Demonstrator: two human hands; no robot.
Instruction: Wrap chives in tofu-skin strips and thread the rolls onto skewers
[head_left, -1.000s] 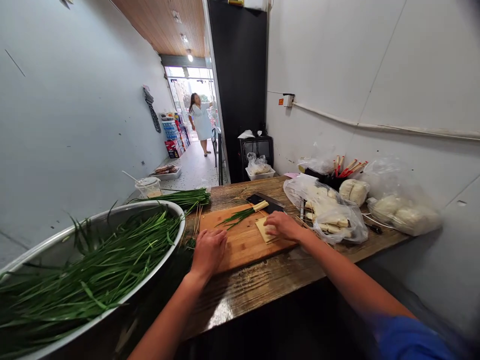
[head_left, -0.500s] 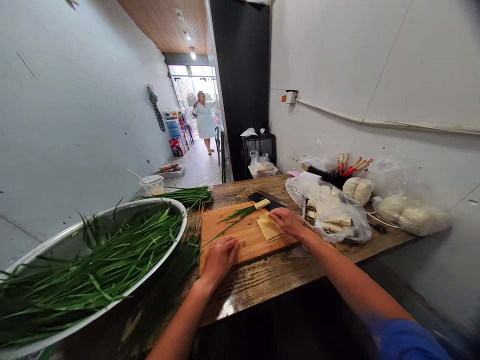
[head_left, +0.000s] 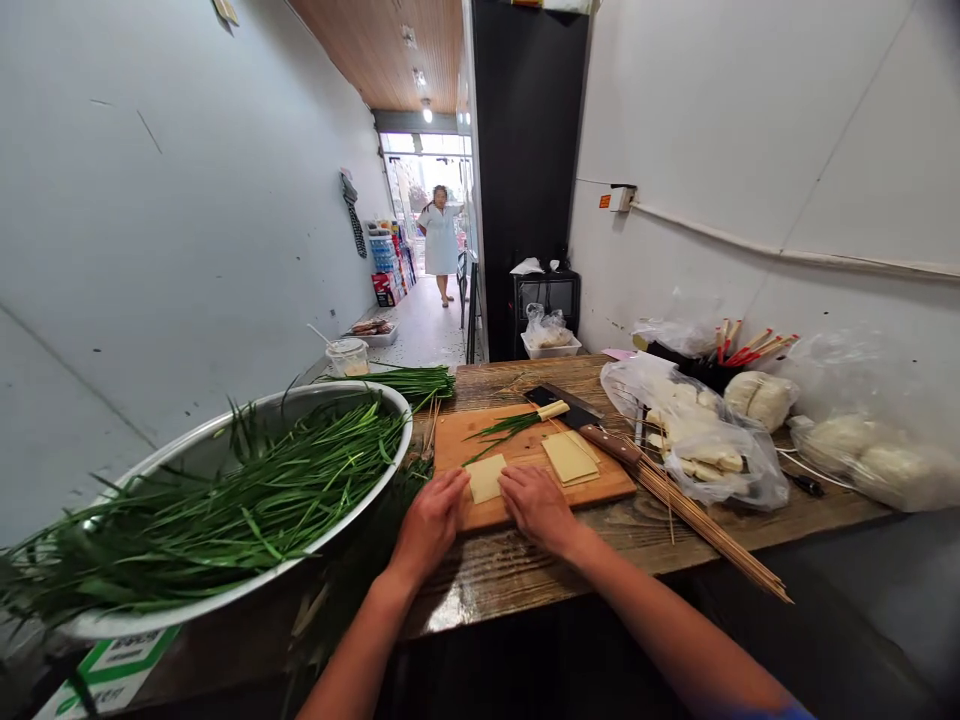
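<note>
Your left hand and right hand rest flat, fingers loosely spread, flanking a thin pale square sheet at the near edge of the smooth wooden cutting board on the rough plank desk, with bare board beyond your fingertips.

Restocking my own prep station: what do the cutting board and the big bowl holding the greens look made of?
Cutting board: seemingly wood, matte, orange-brown with visible grain. Big bowl: likely stainless steel or aluminium, given its thin, dull-shining silver rim.
</note>
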